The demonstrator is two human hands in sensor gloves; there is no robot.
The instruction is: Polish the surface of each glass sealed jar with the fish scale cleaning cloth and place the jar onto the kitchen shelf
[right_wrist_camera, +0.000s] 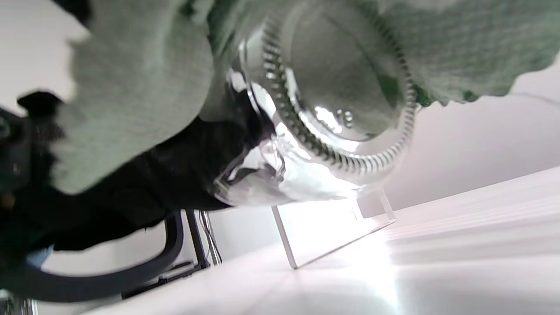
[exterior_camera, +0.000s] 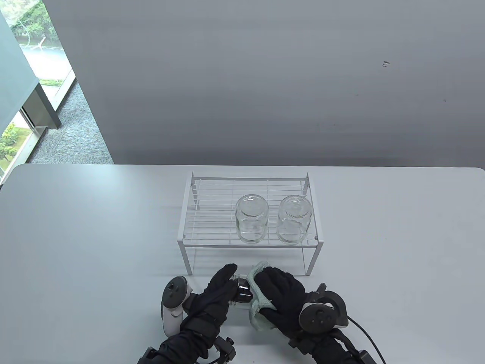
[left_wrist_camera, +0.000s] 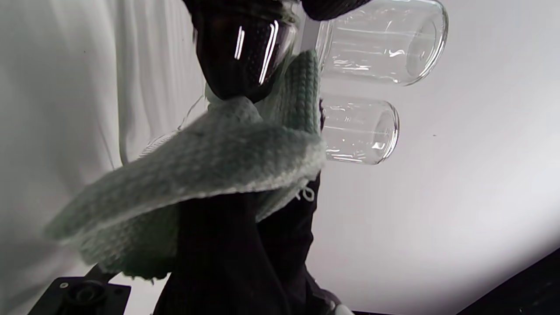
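Note:
Just in front of the shelf, my left hand (exterior_camera: 226, 281) grips a glass jar (exterior_camera: 242, 292) lying on its side above the table. My right hand (exterior_camera: 273, 289) curls over the jar's other end, pressing a pale green fish scale cloth (exterior_camera: 258, 299) round it. In the left wrist view the jar (left_wrist_camera: 241, 48) is at the top with the cloth (left_wrist_camera: 205, 175) draped below it. The right wrist view looks at the jar's ridged base (right_wrist_camera: 341, 109), with the cloth (right_wrist_camera: 135, 96) wrapped about it. Two more glass jars (exterior_camera: 252, 218) (exterior_camera: 294, 220) stand upside down on the white wire shelf (exterior_camera: 212, 212).
The shelf's left half holds nothing. Its front legs (exterior_camera: 188, 261) stand just beyond my hands. The white table (exterior_camera: 94, 235) stretches wide on both sides. A grey wall rises behind, with a window at the far left.

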